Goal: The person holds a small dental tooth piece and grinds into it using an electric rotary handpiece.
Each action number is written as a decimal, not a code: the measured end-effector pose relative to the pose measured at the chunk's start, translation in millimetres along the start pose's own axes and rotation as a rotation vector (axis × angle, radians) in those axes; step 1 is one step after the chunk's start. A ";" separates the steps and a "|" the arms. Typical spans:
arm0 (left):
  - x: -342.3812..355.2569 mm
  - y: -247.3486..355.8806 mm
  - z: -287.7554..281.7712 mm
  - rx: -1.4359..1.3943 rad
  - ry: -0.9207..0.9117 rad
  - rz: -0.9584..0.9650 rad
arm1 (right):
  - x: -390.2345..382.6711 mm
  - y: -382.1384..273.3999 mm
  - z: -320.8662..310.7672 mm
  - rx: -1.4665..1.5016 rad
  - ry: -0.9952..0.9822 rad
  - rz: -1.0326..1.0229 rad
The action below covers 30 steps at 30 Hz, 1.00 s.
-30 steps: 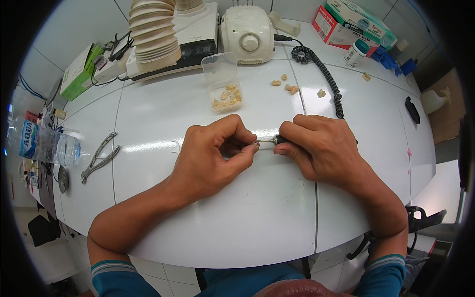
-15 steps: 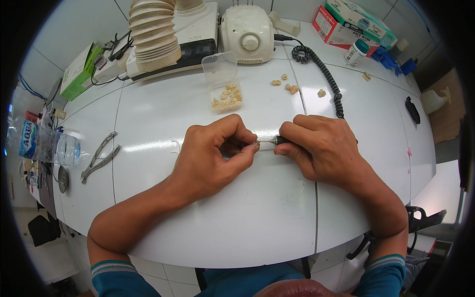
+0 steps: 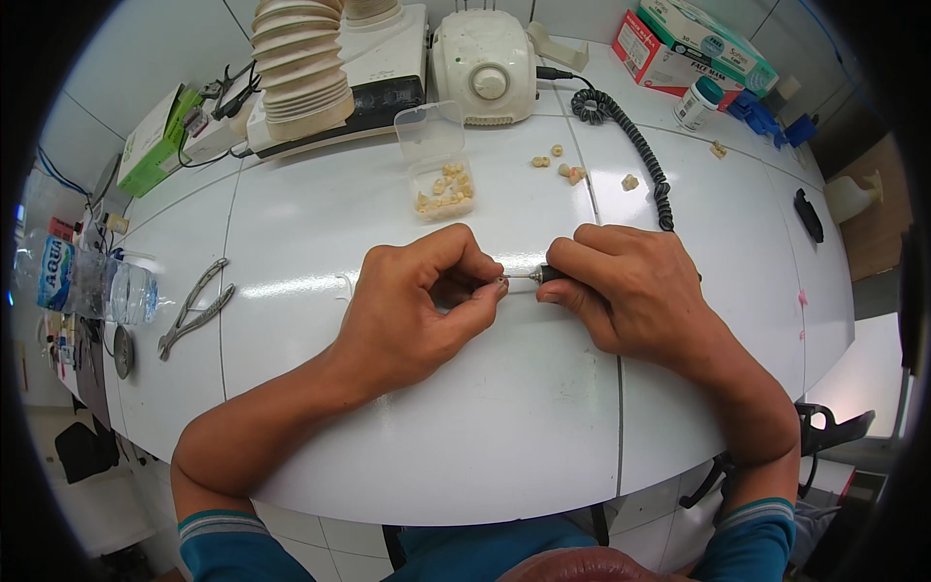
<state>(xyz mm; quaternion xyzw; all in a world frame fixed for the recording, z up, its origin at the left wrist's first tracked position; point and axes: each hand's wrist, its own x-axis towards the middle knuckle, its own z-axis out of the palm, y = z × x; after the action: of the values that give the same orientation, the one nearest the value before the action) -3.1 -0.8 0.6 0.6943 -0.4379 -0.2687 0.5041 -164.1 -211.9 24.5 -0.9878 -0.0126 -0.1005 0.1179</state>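
And it's the right hand (image 3: 630,291) with its grip wrapped round a black handpiece (image 3: 551,274), thin bit (image 3: 522,276) pointing left over the table (image 3: 465,436)! The left hand (image 3: 412,310) pinches narrow on a small piece (image 3: 501,281), mostly hidden, right at the bit's tip; contact, can't tell. Beyond, an open clear box (image 3: 430,133) holds tooth-like pieces (image 3: 444,204).

White tabletop (image 3: 465,427): pliers (image 3: 184,328) at left, open clear box (image 3: 423,180), tooth-shaped pieces (image 3: 576,176) farther right.
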 end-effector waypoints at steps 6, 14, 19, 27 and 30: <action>0.0 0.3 0.1 0.007 -0.003 0.003 | -0.2 0.7 -0.1 0.002 -0.009 0.002; -0.3 0.6 -0.4 0.005 0.000 0.003 | 0.0 -0.6 -1.9 -0.006 -0.014 -0.014; -0.4 0.7 -0.5 0.006 -0.003 -0.001 | 0.1 0.0 -0.9 0.005 -0.011 -0.004; -0.7 0.4 -0.4 -0.013 -0.010 -0.020 | -0.7 0.2 -0.2 0.003 -0.003 -0.012; -0.6 1.5 -0.6 -0.021 -0.015 -0.032 | -0.5 0.4 0.1 0.006 -0.003 -0.008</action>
<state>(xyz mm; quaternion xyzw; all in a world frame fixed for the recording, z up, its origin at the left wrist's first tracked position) -3.3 -0.2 2.2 0.6939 -0.4276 -0.2868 0.5034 -164.5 -212.3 24.2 -0.9875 -0.0169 -0.0995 0.1207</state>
